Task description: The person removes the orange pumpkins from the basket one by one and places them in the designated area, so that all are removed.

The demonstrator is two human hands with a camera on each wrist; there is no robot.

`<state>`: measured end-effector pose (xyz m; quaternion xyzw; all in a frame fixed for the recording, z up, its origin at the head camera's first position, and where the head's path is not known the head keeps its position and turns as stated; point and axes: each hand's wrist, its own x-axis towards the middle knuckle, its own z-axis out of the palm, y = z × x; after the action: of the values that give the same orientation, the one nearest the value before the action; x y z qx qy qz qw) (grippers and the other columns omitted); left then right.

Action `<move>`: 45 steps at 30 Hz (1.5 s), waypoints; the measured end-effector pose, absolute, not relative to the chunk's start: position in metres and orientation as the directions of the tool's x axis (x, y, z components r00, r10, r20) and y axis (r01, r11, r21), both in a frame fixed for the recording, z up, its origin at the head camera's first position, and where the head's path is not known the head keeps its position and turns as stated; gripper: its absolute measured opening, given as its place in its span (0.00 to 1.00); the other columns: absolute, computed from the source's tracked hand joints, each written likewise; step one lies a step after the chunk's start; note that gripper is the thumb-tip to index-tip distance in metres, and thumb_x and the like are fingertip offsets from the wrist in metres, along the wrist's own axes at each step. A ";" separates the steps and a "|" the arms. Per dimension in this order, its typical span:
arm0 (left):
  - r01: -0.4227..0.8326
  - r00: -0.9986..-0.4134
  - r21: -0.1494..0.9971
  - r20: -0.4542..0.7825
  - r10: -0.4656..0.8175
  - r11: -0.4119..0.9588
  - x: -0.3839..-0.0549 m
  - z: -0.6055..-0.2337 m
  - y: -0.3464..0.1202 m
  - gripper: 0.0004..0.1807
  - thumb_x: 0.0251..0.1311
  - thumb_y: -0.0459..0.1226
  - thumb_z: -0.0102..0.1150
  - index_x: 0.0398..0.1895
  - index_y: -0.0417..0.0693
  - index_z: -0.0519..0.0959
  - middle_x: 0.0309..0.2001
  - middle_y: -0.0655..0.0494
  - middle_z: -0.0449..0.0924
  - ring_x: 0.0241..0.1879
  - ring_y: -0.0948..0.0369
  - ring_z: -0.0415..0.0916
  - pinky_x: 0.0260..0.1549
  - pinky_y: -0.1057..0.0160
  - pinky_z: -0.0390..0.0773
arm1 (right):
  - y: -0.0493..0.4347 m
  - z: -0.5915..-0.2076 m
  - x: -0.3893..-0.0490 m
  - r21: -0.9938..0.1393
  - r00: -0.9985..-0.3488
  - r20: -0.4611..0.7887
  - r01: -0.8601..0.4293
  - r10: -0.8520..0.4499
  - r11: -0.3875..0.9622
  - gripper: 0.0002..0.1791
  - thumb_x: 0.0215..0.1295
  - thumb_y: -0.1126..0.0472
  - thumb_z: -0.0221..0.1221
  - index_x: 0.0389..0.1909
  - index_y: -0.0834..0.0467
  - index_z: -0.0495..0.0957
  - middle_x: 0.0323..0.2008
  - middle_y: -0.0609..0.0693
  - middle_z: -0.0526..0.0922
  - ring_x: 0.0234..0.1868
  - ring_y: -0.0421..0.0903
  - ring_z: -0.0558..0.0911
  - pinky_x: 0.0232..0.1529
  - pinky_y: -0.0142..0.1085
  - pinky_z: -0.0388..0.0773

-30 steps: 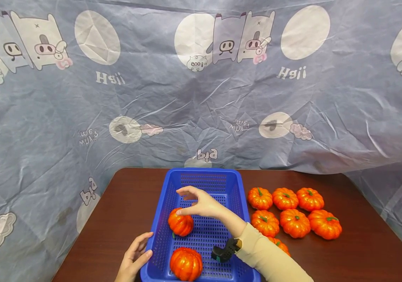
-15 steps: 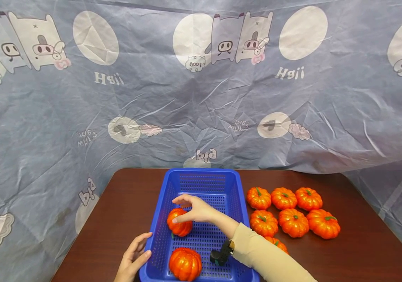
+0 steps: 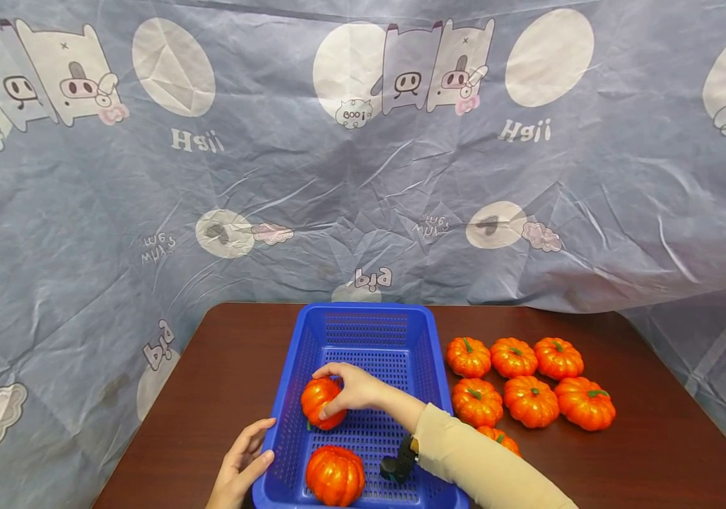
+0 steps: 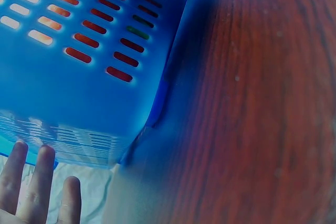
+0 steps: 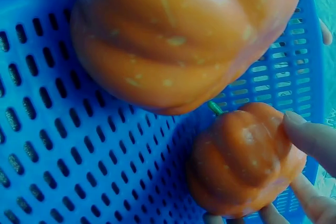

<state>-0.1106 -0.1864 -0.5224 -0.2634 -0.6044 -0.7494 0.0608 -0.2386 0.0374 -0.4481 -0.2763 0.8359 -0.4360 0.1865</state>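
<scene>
Inside the blue plastic basket [image 3: 431, 367] lie two orange toy pumpkins. My right hand [image 3: 355, 387] grips the farther pumpkin [image 3: 319, 397], thumb on its near side and fingers around its far side. That pumpkin [image 5: 244, 163] is tipped over in the right wrist view, its green stem pointing toward the basket wall. The nearer pumpkin [image 3: 335, 476] rests at the front end and fills the top of the right wrist view. My left hand [image 3: 239, 463] is at the basket's left side, fingertips right at the rim; its fingers [image 4: 39, 190] look straight in the left wrist view.
Several more orange pumpkins [image 3: 531, 401] sit in rows on the brown table [image 3: 223, 353], close to the basket's right side. A black wrist camera [image 3: 399, 463] hangs below the right sleeve, over the basket. Behind the table hangs a grey printed cloth [image 3: 305, 177].
My right hand has come down and toward me onto the farther pumpkin, and its fingers have closed around it. The left hand and the basket stay in place.
</scene>
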 end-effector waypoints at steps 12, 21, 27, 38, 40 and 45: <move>0.387 -0.857 0.876 0.456 0.238 -0.287 -0.110 -0.520 -0.186 0.25 0.63 0.19 0.37 0.64 0.32 0.59 0.58 0.45 0.72 0.53 0.53 0.74 0.43 0.53 0.79 | 0.038 -0.448 -0.238 -0.853 -0.769 -0.111 -0.252 -0.630 0.458 0.38 0.36 0.66 0.75 0.54 0.60 0.73 0.49 0.50 0.75 0.44 0.46 0.75 0.45 0.35 0.75; 0.377 -0.863 0.879 0.448 0.232 -0.292 -0.109 -0.518 -0.186 0.24 0.63 0.20 0.39 0.64 0.32 0.60 0.57 0.49 0.73 0.52 0.54 0.75 0.44 0.54 0.79 | 0.047 -0.433 -0.242 -0.904 -0.768 -0.087 -0.206 -0.635 0.374 0.39 0.39 0.65 0.73 0.58 0.58 0.71 0.53 0.52 0.73 0.47 0.51 0.77 0.43 0.36 0.77; 0.388 -0.851 0.869 0.466 0.242 -0.306 -0.110 -0.521 -0.186 0.24 0.62 0.19 0.38 0.64 0.30 0.59 0.58 0.50 0.73 0.53 0.56 0.74 0.44 0.55 0.79 | 0.055 -0.419 -0.242 -0.928 -0.761 -0.059 -0.196 -0.646 0.316 0.39 0.42 0.65 0.72 0.60 0.55 0.70 0.56 0.53 0.72 0.50 0.54 0.75 0.41 0.38 0.78; 0.397 -0.846 0.863 0.477 0.239 -0.313 -0.111 -0.522 -0.186 0.25 0.62 0.18 0.37 0.64 0.30 0.58 0.58 0.48 0.72 0.52 0.55 0.75 0.42 0.55 0.80 | 0.071 -0.397 -0.239 -0.928 -0.764 0.027 -0.259 -0.645 0.268 0.41 0.44 0.61 0.71 0.63 0.52 0.68 0.57 0.52 0.71 0.55 0.55 0.71 0.43 0.40 0.77; 0.393 -0.842 0.860 0.479 0.249 -0.324 -0.110 -0.521 -0.186 0.24 0.62 0.19 0.37 0.64 0.28 0.58 0.58 0.48 0.73 0.52 0.55 0.75 0.43 0.55 0.80 | 0.076 -0.392 -0.237 -0.918 -0.769 0.047 -0.284 -0.638 0.275 0.41 0.44 0.59 0.71 0.64 0.52 0.67 0.58 0.52 0.71 0.56 0.55 0.72 0.45 0.40 0.76; 0.394 -0.842 0.862 0.477 0.250 -0.318 -0.111 -0.521 -0.186 0.24 0.62 0.18 0.37 0.63 0.27 0.57 0.58 0.50 0.73 0.52 0.56 0.75 0.44 0.57 0.79 | 0.090 -0.383 -0.235 -0.912 -0.776 0.081 -0.311 -0.625 0.268 0.40 0.47 0.58 0.70 0.64 0.53 0.66 0.58 0.53 0.70 0.56 0.57 0.72 0.45 0.41 0.77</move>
<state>-0.1106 -0.1863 -0.5211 -0.2769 -0.5822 -0.7630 0.0472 -0.2350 0.0905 -0.3829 -0.2991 0.7820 -0.5260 0.1495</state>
